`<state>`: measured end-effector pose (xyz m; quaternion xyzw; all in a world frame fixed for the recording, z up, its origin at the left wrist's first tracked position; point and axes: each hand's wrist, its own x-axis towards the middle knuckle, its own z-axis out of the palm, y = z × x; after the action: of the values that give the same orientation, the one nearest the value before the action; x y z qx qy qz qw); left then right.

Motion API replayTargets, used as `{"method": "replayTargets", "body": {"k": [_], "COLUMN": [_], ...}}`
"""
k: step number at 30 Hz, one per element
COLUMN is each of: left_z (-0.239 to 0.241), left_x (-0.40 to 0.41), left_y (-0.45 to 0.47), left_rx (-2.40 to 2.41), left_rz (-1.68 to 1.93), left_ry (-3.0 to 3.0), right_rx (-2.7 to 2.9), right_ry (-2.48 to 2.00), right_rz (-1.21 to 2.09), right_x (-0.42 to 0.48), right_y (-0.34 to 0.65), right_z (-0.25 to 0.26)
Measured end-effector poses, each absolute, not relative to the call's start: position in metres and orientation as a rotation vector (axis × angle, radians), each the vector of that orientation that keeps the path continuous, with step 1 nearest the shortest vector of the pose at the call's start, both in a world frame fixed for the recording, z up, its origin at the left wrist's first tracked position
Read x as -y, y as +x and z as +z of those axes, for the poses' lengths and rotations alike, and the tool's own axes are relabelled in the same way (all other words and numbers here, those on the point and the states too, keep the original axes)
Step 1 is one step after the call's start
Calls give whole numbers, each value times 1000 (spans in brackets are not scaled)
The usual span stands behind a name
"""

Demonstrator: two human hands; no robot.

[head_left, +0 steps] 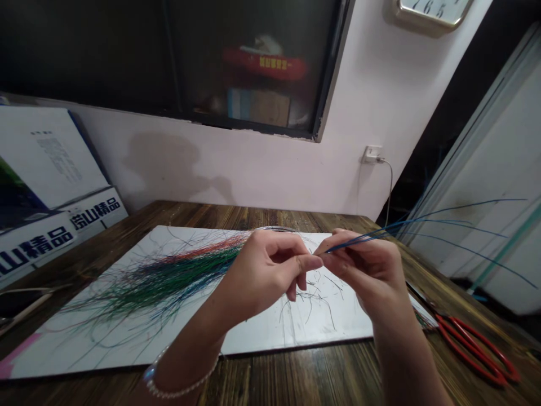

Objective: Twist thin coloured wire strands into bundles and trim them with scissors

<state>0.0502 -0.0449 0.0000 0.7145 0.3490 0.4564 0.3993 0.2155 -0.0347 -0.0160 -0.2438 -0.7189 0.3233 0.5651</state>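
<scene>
Several thin blue wires [372, 234] run from my right hand [366, 262] out to the right, their far ends fanned apart. The thumb and fingers of that hand pinch them near one end. My left hand [270, 265] has thumb and forefinger pressed together right at the tip of the bundle, touching the right fingertips; what lies between them is too small to make out. Below both hands is a white board [262, 338]. On its left part lies a large loose pile of green, blue, red and dark wires [181, 276], partly behind my left wrist. Short dark wire snippets [313, 296] are scattered under my hands.
Red-handled scissors [477, 347] lie at the right on the wooden table [262, 380]. White boxes [54, 225] with blue lettering stand at the left. Behind the table are a wall, a dark window [190, 67] and a socket [372, 154] with a plugged-in cable.
</scene>
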Motion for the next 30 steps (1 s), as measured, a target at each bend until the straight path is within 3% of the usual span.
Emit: {"method": "replayTargets", "body": {"k": [7,16,30], "left_z": [1,3,1], "left_x": [42,43,42], "left_y": [44,42,49], "left_rx": [-750,-910,-844], "left_rz": [1105,1353,1430], "left_ry": [1694,1921,1767], "right_rx": [1475,1443,1480], "right_ry": [-575,-651,-677], "right_rz": [917,1003,937], "right_x": [33,31,32], "right_y": [210,210,206], "right_z": [-18,-20,-20]}}
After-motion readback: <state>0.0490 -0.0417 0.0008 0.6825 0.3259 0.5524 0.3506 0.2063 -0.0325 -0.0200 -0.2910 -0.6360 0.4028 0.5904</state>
